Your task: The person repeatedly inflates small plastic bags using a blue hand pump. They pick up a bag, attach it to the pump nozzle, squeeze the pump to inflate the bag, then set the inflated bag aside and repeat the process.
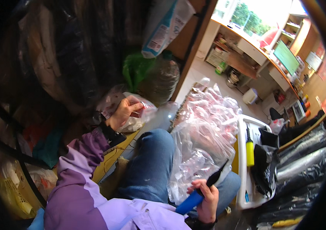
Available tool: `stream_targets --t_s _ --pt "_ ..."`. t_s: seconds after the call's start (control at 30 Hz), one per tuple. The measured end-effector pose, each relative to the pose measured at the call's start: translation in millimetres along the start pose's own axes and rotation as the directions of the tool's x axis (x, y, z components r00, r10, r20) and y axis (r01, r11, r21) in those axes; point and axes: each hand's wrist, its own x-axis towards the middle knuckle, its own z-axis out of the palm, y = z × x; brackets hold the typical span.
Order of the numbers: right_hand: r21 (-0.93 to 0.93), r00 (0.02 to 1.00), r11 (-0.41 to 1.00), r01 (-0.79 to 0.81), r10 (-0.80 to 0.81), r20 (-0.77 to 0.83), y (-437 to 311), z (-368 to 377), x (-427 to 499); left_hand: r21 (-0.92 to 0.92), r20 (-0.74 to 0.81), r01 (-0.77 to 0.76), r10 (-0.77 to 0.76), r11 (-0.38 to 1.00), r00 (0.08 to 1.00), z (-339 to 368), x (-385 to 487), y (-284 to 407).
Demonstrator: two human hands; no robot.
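Observation:
My left hand (124, 112) pinches the edge of a thin plastic bag (149, 110) with red print, over other white bags beside my knee. My right hand (207, 198) is low in front of my lap, wrapped around a blue tool with a black end (190, 203), which looks like a small hand pump. Past the right hand, a large clear plastic bag (197, 149) lies between my knees. Beyond it is a heap of small clear packets (211, 106) with pink-red print or contents; I cannot tell which.
A white plastic tray (241, 172) to the right holds a yellow hand pump (249, 152) and a black pouch (262, 172). Plastic-wrapped rolls (303, 166) lie farther right. A large clear bottle (166, 77) and green bag (135, 69) stand ahead. A desk with a monitor (286, 57) is beyond.

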Motion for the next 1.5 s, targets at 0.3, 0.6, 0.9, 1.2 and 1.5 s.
stream_targets --t_s 0.3,0.6,0.9,1.2,1.5 --pt "0.247 0.974 0.964 0.099 -0.145 0.173 -7 11 -14 -0.181 0.533 0.111 0.002 0.977 0.846 182 -95 71" --pt "0.266 0.952 0.917 0.297 -0.263 -0.156 6 -2 -16 -0.044 0.324 -0.045 0.057 0.998 0.944 225 -125 28" --pt "0.283 0.914 0.870 0.403 -0.369 -0.169 16 -9 -16 0.125 0.672 -0.341 0.174 0.932 0.720 232 -159 19" --pt "0.181 0.891 0.874 0.450 -0.426 -0.158 12 -3 -19 -0.003 0.586 0.021 -0.015 1.000 0.810 234 -160 14" --pt "0.111 0.888 0.890 0.442 -0.417 -0.193 6 1 -21 -0.078 0.618 0.068 -0.005 0.995 0.786 233 -156 12"
